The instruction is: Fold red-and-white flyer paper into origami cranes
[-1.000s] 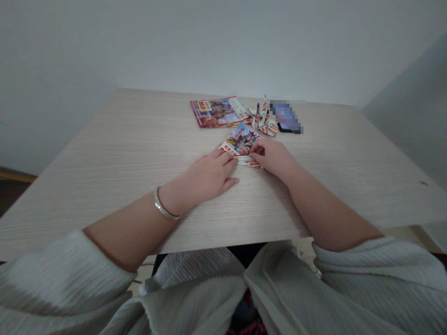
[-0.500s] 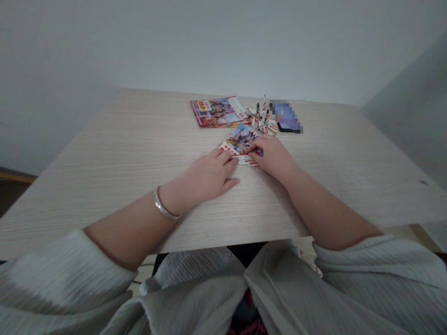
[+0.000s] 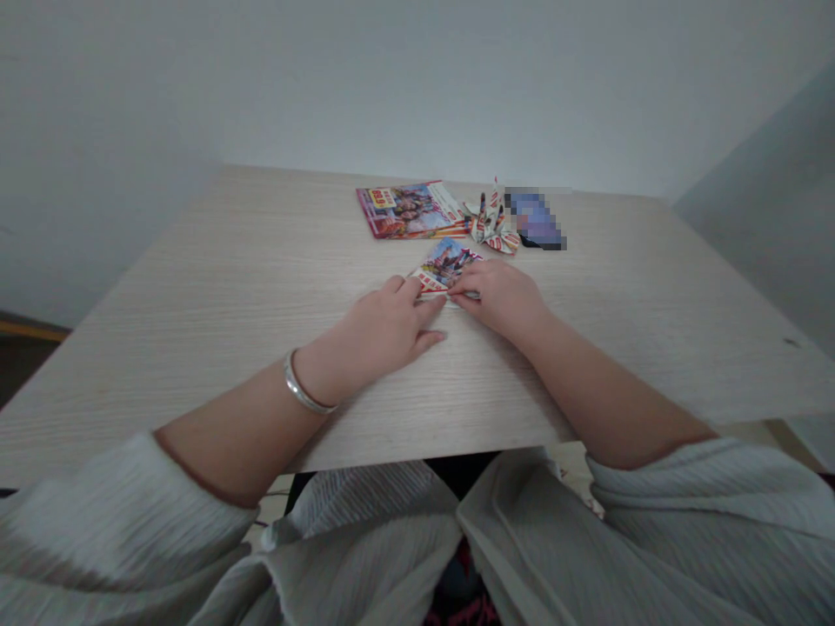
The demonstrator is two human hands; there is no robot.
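Since half a second ago, the right hand (image 3: 505, 297) has slid toward the person and to the left, so its fingertips now meet those of the left hand (image 3: 384, 330) over the near edge of the printed paper (image 3: 447, 265), and less of that paper shows than before. Farthest left, a silver bangle (image 3: 298, 391) circles the left wrist, well behind the fingers. That hand lies palm down on the wooden table (image 3: 228, 278), fingers stretched out and pressed flat on the paper's near left corner, thumb spread out on the bare wood beside it; it holds nothing, only pins the sheet. Just past those fingertips the coloured paper lies flat, partly folded, with its far corner pointing away from both hands. Beyond it, well apart from the fingers, a flyer (image 3: 408, 209) lies flat on the table. To the right, the other hand has its fingers curled, with thumb and forefinger pinched on the paper's near edge, right against the left fingertips. Farther off, beyond the right knuckles, a small folded paper figure (image 3: 490, 228) stands just beside a dark phone (image 3: 538, 224) with a blurred screen.
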